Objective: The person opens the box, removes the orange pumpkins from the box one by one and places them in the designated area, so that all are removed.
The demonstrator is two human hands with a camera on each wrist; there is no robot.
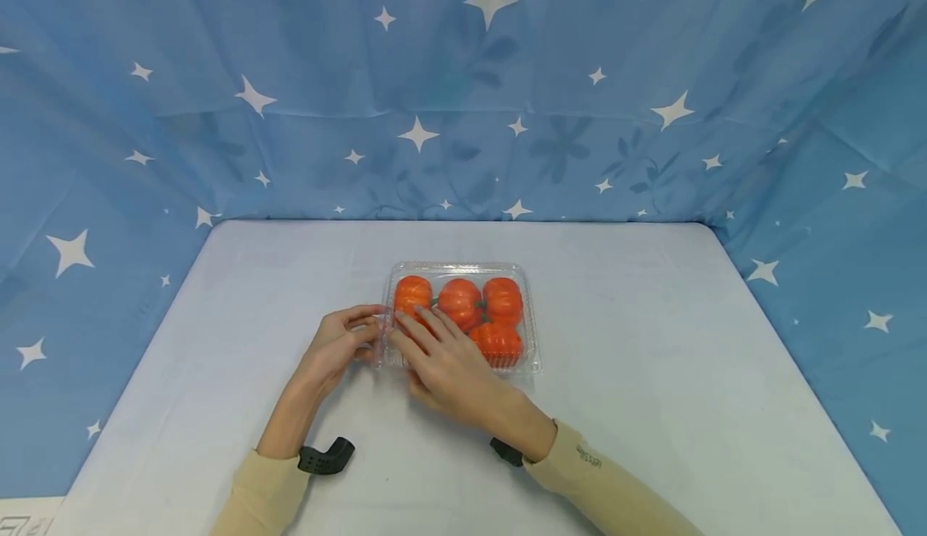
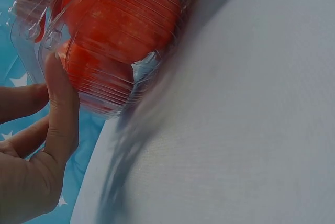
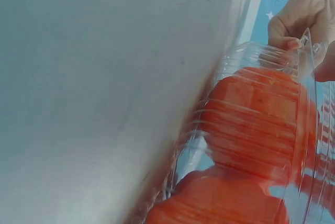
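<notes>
A clear plastic clamshell box lies on the table with several orange-red ribbed pumpkins inside, green stems showing on some. Its lid lies over them, and at the left front corner the lid and base rims stand slightly apart in the wrist views. My left hand pinches the box's left edge near that corner, as the left wrist view shows with a fingertip right at the rim. Across the left part of the lid reaches my right hand, its fingers extended and touching the plastic; its thumb is partly hidden.
A white-covered table surrounds the box. Behind it and along both sides hangs a blue curtain with white stars. A black strap is on the left wrist. Printed paper lies at the bottom left.
</notes>
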